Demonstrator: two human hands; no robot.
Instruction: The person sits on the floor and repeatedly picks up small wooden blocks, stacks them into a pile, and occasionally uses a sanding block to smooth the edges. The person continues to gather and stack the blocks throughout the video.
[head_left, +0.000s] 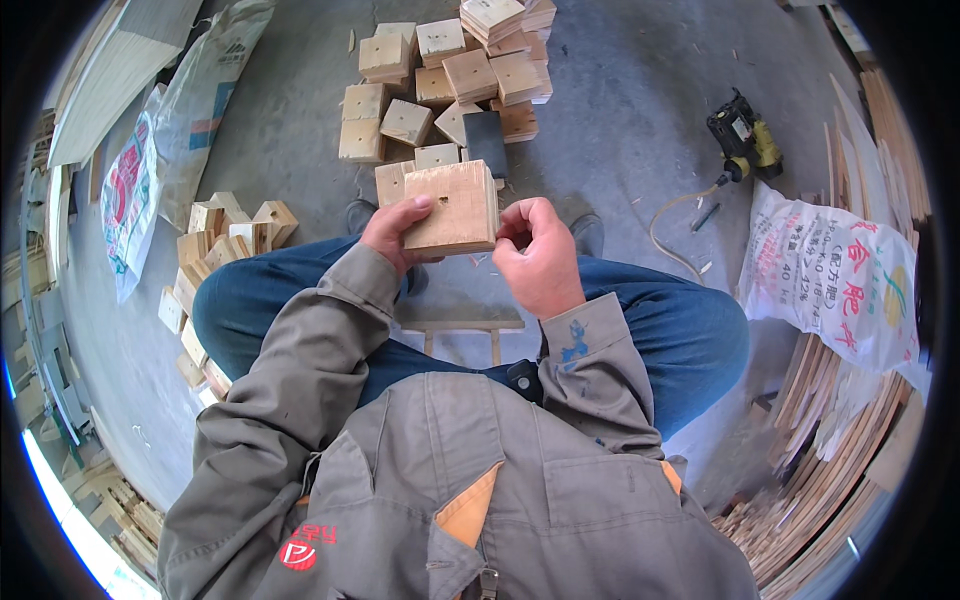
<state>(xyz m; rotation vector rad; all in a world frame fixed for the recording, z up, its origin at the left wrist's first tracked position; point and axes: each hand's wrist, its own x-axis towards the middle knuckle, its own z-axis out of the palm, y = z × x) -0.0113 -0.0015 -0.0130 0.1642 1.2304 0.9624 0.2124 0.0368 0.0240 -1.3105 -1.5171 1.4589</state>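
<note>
I hold a square pale wooden block (455,208) with a small slot near its top edge, above my knees. My left hand (395,232) grips its left side, thumb on the face. At the block's right edge, my right hand (538,258) has its fingers curled and pinched; what it pinches is too small to see. I sit on a low wooden stool (460,328).
A heap of similar wooden blocks (455,75) lies on the concrete floor ahead, a smaller pile (225,235) by my left knee. A yellow and black power drill (742,138) with cable lies right. Printed sacks (830,285) and stacked thin boards (850,440) line the right side.
</note>
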